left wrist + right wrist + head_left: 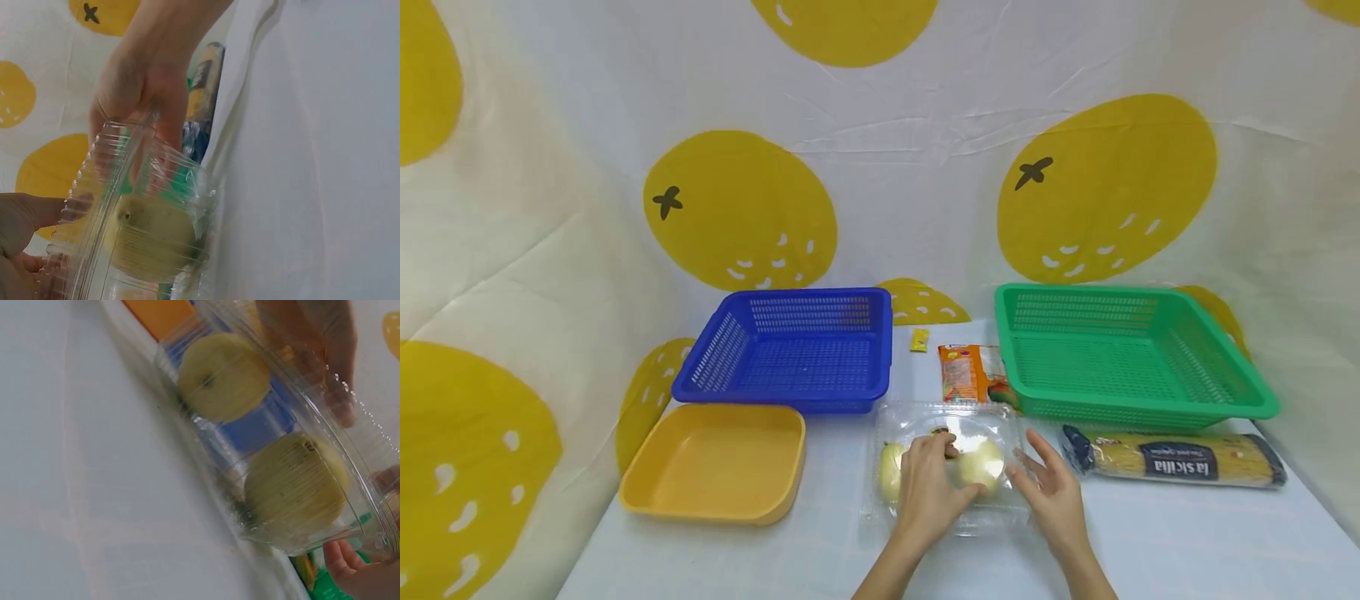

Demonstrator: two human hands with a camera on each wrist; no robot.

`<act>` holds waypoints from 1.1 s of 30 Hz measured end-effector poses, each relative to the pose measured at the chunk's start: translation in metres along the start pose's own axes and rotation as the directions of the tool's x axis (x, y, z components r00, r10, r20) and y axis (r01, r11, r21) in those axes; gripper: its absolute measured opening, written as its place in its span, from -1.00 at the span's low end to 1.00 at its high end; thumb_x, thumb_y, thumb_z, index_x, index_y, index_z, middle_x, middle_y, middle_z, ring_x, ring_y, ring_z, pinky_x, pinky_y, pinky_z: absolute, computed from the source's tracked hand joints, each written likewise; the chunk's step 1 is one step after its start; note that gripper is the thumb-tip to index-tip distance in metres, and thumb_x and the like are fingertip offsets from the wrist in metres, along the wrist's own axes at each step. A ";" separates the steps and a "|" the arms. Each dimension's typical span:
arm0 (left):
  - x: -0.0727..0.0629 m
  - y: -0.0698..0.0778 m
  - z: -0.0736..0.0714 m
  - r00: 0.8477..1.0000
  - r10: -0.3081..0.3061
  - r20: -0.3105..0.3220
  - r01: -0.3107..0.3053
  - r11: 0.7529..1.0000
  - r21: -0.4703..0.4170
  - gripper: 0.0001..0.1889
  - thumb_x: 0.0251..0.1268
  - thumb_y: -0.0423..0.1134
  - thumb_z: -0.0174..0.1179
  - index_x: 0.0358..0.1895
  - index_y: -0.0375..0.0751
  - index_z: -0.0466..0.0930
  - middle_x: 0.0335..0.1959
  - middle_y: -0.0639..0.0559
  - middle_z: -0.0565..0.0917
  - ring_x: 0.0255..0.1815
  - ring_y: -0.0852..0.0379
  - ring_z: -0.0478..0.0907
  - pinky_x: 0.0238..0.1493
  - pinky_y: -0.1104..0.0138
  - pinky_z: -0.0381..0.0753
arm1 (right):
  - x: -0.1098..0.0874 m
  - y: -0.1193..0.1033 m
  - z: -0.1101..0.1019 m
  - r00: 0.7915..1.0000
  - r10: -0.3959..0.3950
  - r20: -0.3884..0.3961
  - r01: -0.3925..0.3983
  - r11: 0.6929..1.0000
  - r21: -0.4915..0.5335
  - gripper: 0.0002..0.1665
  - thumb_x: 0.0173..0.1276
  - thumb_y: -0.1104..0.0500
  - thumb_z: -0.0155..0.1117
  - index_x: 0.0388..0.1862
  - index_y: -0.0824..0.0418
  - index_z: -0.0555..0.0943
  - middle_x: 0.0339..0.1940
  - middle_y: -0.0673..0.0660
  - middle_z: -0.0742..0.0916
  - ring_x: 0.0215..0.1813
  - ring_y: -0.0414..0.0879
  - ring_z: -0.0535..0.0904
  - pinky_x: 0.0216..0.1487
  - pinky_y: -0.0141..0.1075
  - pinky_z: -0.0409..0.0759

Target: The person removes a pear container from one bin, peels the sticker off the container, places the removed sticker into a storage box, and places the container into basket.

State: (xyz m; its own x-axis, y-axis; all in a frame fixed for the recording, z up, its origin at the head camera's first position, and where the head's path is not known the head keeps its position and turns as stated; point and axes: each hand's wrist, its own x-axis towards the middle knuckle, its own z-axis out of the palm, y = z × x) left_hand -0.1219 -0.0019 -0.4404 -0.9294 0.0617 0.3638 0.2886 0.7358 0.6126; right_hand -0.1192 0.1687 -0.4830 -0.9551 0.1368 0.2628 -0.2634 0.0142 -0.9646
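Left hand (928, 487) over the clear clamshell (992, 523), thumb out, fingers loose. Right hand (1054, 492) at its right edge, fingers parted. Clamshell's on the desk (820, 550), pale yellow fruit (297, 487) inside; yellow tray (715, 462) left, pasta pack (1183, 457) right. Farther: green basket (1097, 358), orange packet (964, 373) beside it, blue basket (805, 367), small yellow sachet (919, 340), printed cloth (917, 192).

We see a colourless, clear box (917, 410) and pale yellow fruit (297, 487). We note a plain blue basket (775, 401), a plain green basket (1138, 408) and a light orange tray (700, 510). The pasta (1116, 455) is yellow, its label (1180, 461) navy with white lettering. To us the packet (958, 377) is mainly orange, the sachet (919, 340) yellow. Our backdrop (925, 192) is off-white, printed with mustard ovals (1108, 192), dark crosses (667, 201) and white flecks; the table (700, 562) is white.
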 end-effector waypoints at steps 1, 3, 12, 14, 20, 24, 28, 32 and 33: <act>-0.001 0.000 0.000 1.000 0.004 -0.011 -0.004 1.000 -0.008 -0.29 -0.41 -0.06 0.58 -0.02 -0.21 0.54 -0.23 0.14 0.62 -0.05 0.12 0.45 0.04 0.23 0.41 | 0.000 0.000 0.000 1.000 0.003 0.003 -0.003 1.000 -0.004 -0.30 0.22 0.47 0.22 0.33 0.50 0.22 0.30 0.05 0.40 0.07 -0.41 0.51 0.00 -0.55 0.50; -0.001 -0.001 0.001 0.999 0.026 -0.029 -0.027 0.999 -0.023 -0.29 -0.42 -0.07 0.58 -0.02 -0.18 0.52 -0.15 0.10 0.60 -0.01 0.10 0.44 0.06 0.24 0.43 | -0.001 -0.001 -0.001 1.000 0.005 0.004 -0.005 1.000 -0.023 -0.30 0.23 0.44 0.22 0.34 0.48 0.22 0.33 0.17 0.37 0.08 -0.41 0.50 0.02 -0.57 0.48; 0.008 -0.004 -0.005 0.997 0.071 -0.032 -0.071 0.997 -0.018 -0.45 -0.34 -0.19 0.55 -0.12 -0.20 0.58 -0.02 -0.07 0.54 0.06 -0.01 0.39 0.07 0.17 0.45 | 0.002 -0.004 -0.001 1.000 0.002 0.001 -0.002 1.000 -0.019 -0.30 0.24 0.46 0.20 0.34 0.48 0.21 0.35 0.43 0.27 0.07 -0.43 0.50 0.01 -0.56 0.48; 0.011 -0.004 -0.007 0.997 0.083 -0.005 -0.083 0.996 0.006 -0.48 -0.32 -0.20 0.55 -0.15 -0.18 0.58 -0.10 -0.03 0.56 0.01 0.02 0.41 0.02 0.21 0.47 | 0.001 -0.003 -0.001 1.000 0.006 0.003 -0.006 1.000 -0.016 -0.30 0.25 0.45 0.20 0.35 0.48 0.21 0.35 0.42 0.28 0.07 -0.42 0.50 0.00 -0.56 0.49; 0.023 -0.011 -0.011 0.984 0.152 0.088 -0.157 0.986 0.053 -0.50 -0.26 -0.18 0.52 -0.12 -0.15 0.57 -0.14 -0.01 0.59 -0.03 0.04 0.44 0.00 0.27 0.49 | -0.001 -0.002 -0.001 1.000 0.024 0.008 -0.024 1.000 -0.020 -0.30 0.27 0.43 0.20 0.36 0.46 0.20 0.36 0.40 0.28 0.06 -0.41 0.50 -0.01 -0.56 0.50; 0.028 -0.018 -0.014 0.969 0.192 0.154 -0.201 0.978 0.048 -0.52 -0.18 -0.13 0.49 -0.11 -0.16 0.58 -0.08 0.01 0.59 0.05 0.03 0.44 0.10 0.25 0.48 | 0.000 -0.002 -0.001 1.000 0.020 0.009 -0.020 1.000 -0.025 -0.30 0.26 0.43 0.20 0.35 0.46 0.20 0.36 0.40 0.28 0.06 -0.42 0.51 0.00 -0.58 0.49; 0.032 -0.025 -0.014 0.957 0.226 0.184 -0.237 0.971 0.040 -0.55 -0.13 -0.07 0.47 -0.12 -0.12 0.58 -0.05 0.04 0.58 0.05 0.08 0.43 0.09 0.28 0.48 | 0.001 -0.002 -0.001 1.000 0.014 0.006 -0.014 1.000 -0.022 -0.31 0.26 0.44 0.20 0.35 0.46 0.21 0.35 0.40 0.29 0.05 -0.41 0.51 0.00 -0.57 0.49; 0.035 -0.030 -0.015 0.949 0.256 0.186 -0.265 0.964 0.026 -0.54 -0.13 -0.05 0.47 -0.12 -0.11 0.59 -0.11 0.08 0.59 -0.01 0.13 0.45 0.05 0.35 0.47 | 0.000 -0.002 -0.001 1.000 0.018 0.002 -0.018 1.000 -0.018 -0.31 0.26 0.44 0.20 0.35 0.47 0.21 0.34 0.40 0.29 0.04 -0.42 0.52 -0.01 -0.57 0.49; 0.035 -0.031 -0.015 0.949 0.256 0.187 -0.264 0.964 0.020 -0.52 -0.14 -0.05 0.47 -0.10 -0.12 0.59 -0.11 0.08 0.59 -0.01 0.13 0.45 0.06 0.35 0.47 | 0.000 -0.002 -0.001 1.000 0.018 0.001 -0.018 1.000 -0.017 -0.31 0.26 0.44 0.20 0.35 0.47 0.21 0.34 0.40 0.29 0.04 -0.41 0.52 -0.01 -0.57 0.50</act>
State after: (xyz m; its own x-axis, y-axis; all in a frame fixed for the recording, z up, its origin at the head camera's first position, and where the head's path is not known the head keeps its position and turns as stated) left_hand -0.1597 -0.0325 -0.4358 -0.8508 0.3725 0.3708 0.5189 0.7069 0.4806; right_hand -0.1184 0.1694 -0.4811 -0.9599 0.1361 0.2450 -0.2434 0.0281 -0.9695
